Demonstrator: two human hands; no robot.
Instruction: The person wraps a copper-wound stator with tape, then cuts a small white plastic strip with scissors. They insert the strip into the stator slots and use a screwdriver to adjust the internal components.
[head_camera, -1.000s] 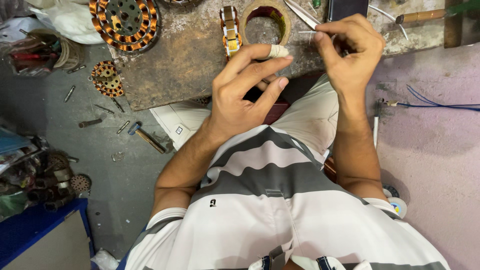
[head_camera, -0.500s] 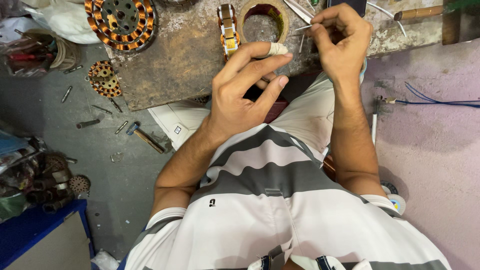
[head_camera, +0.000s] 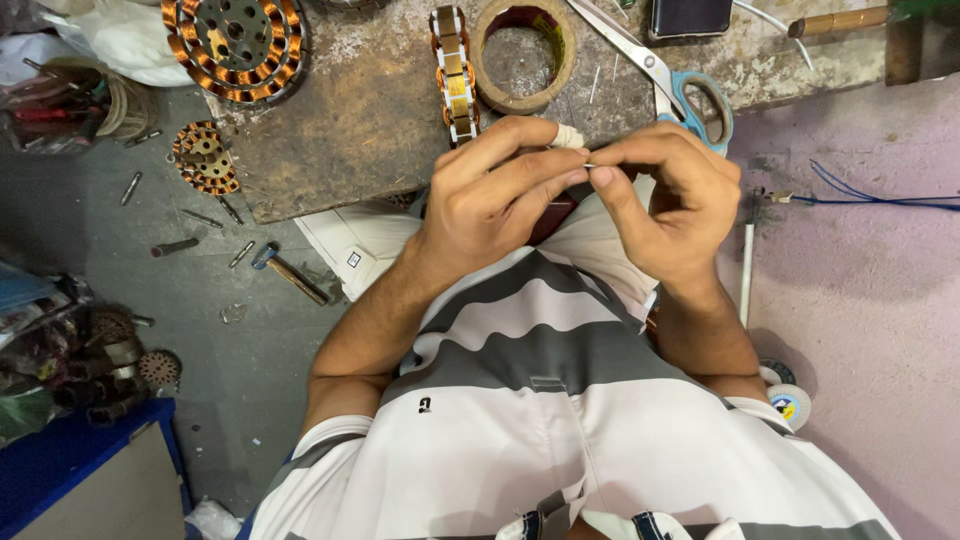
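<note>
A: Pinching at the fingertips, the left hand (head_camera: 495, 200) and right hand (head_camera: 672, 205) met above the lap. Why so close?

B: A thin pin or wire (head_camera: 589, 166) was nipped between the thumbs and forefingers, close below the eye for fine control. A white-wrapped piece (head_camera: 570, 135) sat at the left fingertips, at 12 o'clock from that hand.

A: And the tools?

B: Scissors (head_camera: 655, 75), a tape ring (head_camera: 524, 52) and a small wound core (head_camera: 453, 70) lay on the bench (head_camera: 370, 120), at 12 o'clock, within reach.
</note>
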